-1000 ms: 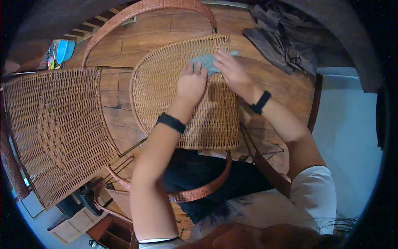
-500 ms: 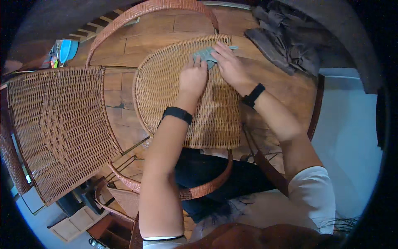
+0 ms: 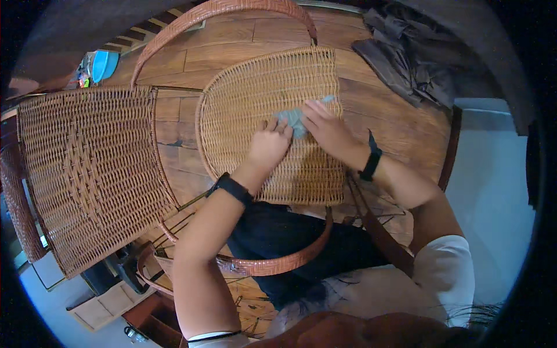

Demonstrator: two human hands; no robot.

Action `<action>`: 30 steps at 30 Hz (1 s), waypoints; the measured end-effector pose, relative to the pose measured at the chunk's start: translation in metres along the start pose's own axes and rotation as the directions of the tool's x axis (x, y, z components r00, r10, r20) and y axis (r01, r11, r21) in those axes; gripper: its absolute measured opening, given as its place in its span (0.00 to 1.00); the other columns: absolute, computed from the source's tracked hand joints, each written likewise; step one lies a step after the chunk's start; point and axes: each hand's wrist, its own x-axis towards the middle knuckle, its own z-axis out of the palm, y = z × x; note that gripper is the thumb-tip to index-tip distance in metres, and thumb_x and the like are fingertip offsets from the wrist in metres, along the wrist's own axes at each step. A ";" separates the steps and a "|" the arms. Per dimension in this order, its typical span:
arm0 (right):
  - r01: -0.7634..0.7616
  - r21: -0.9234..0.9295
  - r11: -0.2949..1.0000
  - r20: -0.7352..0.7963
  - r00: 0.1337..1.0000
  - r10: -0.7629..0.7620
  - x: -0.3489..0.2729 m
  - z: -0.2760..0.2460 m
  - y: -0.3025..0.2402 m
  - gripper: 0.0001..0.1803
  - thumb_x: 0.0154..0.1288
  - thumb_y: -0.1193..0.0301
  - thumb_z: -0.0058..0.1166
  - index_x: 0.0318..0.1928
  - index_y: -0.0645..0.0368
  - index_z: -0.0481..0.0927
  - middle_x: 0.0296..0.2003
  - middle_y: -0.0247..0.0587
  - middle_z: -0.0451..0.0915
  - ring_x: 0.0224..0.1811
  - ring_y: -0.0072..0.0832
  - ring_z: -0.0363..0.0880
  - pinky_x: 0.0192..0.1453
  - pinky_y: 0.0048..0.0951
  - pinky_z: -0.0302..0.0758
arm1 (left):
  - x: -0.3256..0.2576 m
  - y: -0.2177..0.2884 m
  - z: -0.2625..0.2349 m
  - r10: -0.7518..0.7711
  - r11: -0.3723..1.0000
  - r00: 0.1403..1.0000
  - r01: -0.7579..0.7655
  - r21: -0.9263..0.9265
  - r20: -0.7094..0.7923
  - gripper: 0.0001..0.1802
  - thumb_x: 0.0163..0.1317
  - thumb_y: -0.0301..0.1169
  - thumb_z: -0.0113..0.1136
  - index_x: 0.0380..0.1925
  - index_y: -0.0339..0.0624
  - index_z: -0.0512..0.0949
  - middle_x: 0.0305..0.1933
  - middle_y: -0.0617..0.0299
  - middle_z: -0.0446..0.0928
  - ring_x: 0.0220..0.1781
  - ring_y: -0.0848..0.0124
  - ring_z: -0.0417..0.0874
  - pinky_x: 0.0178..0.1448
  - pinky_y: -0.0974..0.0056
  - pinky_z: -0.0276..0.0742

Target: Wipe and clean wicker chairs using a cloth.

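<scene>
Both hands rest on a woven wicker seat panel [image 3: 272,116] that lies on the wooden floor [image 3: 400,124]. The right hand [image 3: 328,129] presses a small grey-blue cloth [image 3: 293,118] flat on the weave, its fingers bent around the cloth. The left hand [image 3: 268,145] sits just beside it, fingers curled and tips touching the cloth's edge. A bigger wicker panel [image 3: 87,174] lies to the left.

Both hands crowd the middle of the woven seat panel [image 3: 264,98], the left hand [image 3: 268,146] beside the right hand [image 3: 329,130] on a grey cloth [image 3: 293,118]. The panel's upper weave lies bare. A curved rattan frame [image 3: 220,11] arches around it; another wicker panel [image 3: 87,168] blocks the left.
</scene>
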 end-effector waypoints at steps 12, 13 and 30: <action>0.021 -0.029 0.999 -0.006 1.000 -0.021 0.079 0.015 0.009 0.19 0.58 0.75 0.44 0.49 0.72 0.73 0.56 0.55 0.69 0.65 0.46 0.61 0.71 0.42 0.56 | 0.021 -0.053 0.018 -0.181 0.982 0.967 0.187 0.018 -0.181 0.12 0.58 0.32 0.48 0.39 0.40 0.76 0.55 0.54 0.76 0.57 0.56 0.75 0.59 0.53 0.69; 0.055 -0.039 0.998 0.021 0.998 -0.054 0.067 0.015 0.006 0.19 0.58 0.75 0.44 0.49 0.72 0.73 0.57 0.55 0.69 0.65 0.46 0.61 0.71 0.42 0.56 | 0.016 -0.050 0.017 -0.160 0.986 0.970 0.164 0.008 -0.185 0.11 0.57 0.32 0.49 0.36 0.40 0.77 0.53 0.52 0.77 0.55 0.56 0.77 0.58 0.53 0.71; 0.045 -0.099 0.994 -0.070 0.996 -0.052 0.110 0.053 -0.024 0.17 0.55 0.73 0.46 0.42 0.70 0.78 0.49 0.51 0.73 0.60 0.46 0.65 0.69 0.41 0.57 | 0.001 -0.070 0.020 -0.329 0.934 0.944 0.323 0.152 0.020 0.12 0.58 0.30 0.49 0.40 0.41 0.77 0.51 0.56 0.77 0.57 0.59 0.74 0.57 0.52 0.69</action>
